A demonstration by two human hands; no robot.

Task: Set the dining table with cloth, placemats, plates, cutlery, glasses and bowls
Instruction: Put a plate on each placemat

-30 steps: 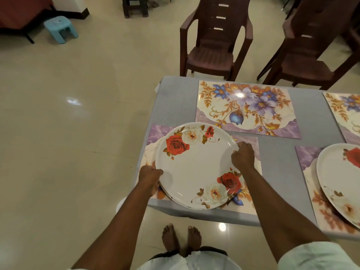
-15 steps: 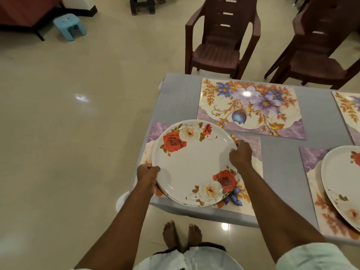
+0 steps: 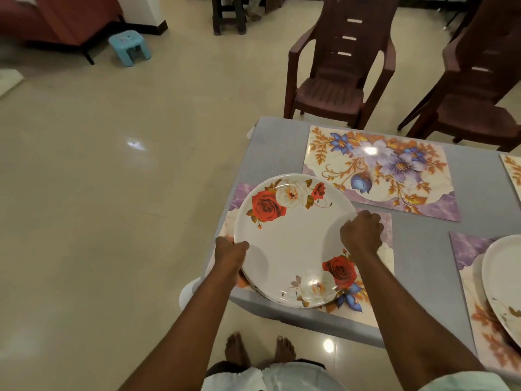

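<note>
A white plate (image 3: pixel 293 244) printed with red and cream roses is sitting over a floral placemat (image 3: pixel 380 280) at the near left corner of the desk (image 3: pixel 423 244), which is covered in a grey cloth. More rims are showing under its near edge, so this is looking like a small stack of plates rather than one. The left hand (image 3: pixel 229 253) is gripping the plate's left rim, thumb on top and fingers curled beneath. The right hand (image 3: pixel 361 234) is gripping the right rim, knuckles up, fingers folded over the edge. The plate is overhanging the placemat toward the desk's left edge, so the step is probably calling for a shift to the right, until the mat's border is showing evenly all round. If only the top plate belongs here, the thumbs will likely need to part it from the ones beneath while the stack stays level. Across the desk, along the far edge, a second floral placemat (image 3: pixel 377 170) is lying bare, with a third just visible at the far right. Toward the right, near the near edge, another plate (image 3: pixel 504 280) is resting on its own mat. Two brown plastic chairs are standing beyond the far edge.
</note>
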